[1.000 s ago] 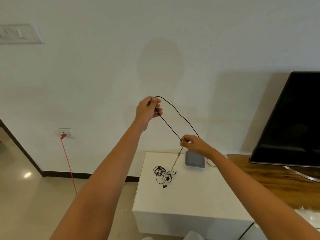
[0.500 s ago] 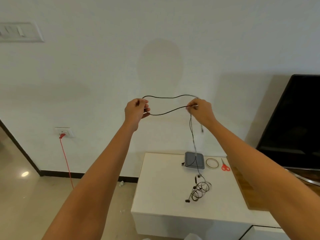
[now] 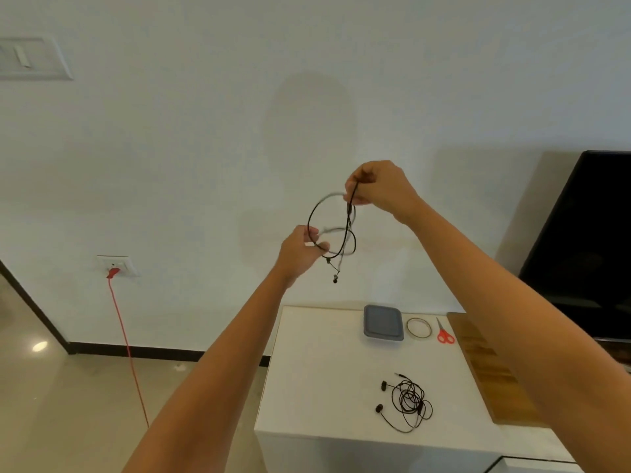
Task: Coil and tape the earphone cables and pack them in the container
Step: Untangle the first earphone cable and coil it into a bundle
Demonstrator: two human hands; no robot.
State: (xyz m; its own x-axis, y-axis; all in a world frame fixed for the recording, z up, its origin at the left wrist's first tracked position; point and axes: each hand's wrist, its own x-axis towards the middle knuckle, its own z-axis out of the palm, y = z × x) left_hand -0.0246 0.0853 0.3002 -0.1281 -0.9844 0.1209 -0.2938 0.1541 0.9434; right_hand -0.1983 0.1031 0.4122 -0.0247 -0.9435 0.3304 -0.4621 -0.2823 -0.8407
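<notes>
Both my hands hold a black earphone cable (image 3: 349,233) up in the air in front of the wall, wound into a couple of loose loops. My right hand (image 3: 375,189) pinches the top of the loops. My left hand (image 3: 302,249) pinches their lower left side. An earbud dangles below the loops. A second black earphone (image 3: 408,401) lies in a loose tangle on the white table (image 3: 317,370). A grey lidded container (image 3: 382,323) stands at the table's back edge, with a tape roll (image 3: 418,328) to its right.
Red-handled scissors (image 3: 444,332) lie right of the tape roll. A wooden surface (image 3: 488,370) adjoins the table on the right, with a dark TV screen (image 3: 587,240) above it. A red cord (image 3: 128,349) hangs from a wall socket at the left.
My hands have come closer together and the long span of cable is now wound into loops. The cable's free end has lifted off the table. The view has shifted left.
</notes>
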